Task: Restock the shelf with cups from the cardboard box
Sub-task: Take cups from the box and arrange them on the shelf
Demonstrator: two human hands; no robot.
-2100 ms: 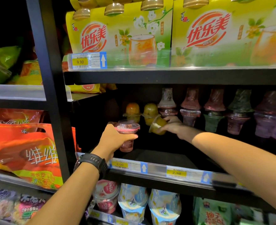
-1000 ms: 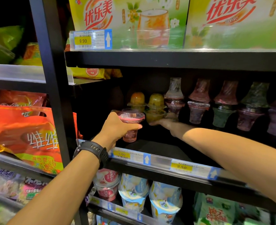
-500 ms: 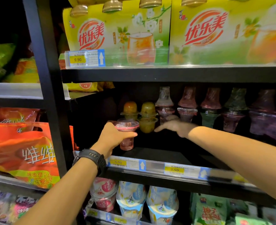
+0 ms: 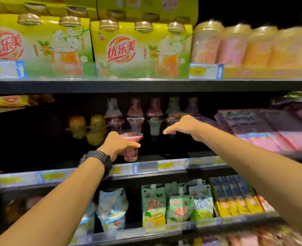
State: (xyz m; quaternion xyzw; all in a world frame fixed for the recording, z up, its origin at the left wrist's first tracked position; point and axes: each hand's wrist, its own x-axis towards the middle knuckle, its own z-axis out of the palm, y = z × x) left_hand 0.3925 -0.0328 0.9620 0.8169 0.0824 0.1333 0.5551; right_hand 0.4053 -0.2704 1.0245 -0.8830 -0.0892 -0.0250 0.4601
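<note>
My left hand (image 4: 118, 143) grips a clear cup of dark red jelly with a pink lid (image 4: 131, 148), held upright just above the front of the dark middle shelf (image 4: 164, 164). My right hand (image 4: 182, 126) hovers flat and empty, fingers straight, in front of a row of stacked jelly cups (image 4: 153, 116) at the back. Two stacks of yellow and orange cups (image 4: 95, 128) stand at the back left. The cardboard box is out of view.
Yellow milk-tea multipacks (image 4: 139, 48) and wrapped tubs (image 4: 235, 45) fill the shelf above. Pink flat packs (image 4: 271, 130) lie to the right on the middle level. Pouches and small bags (image 4: 173, 205) crowd the shelf below. Price tags line the shelf edges.
My right hand let go of the yellow cup on the left stack and drew away to the right, now empty. The view swung right. My left hand still holds the red cup.
</note>
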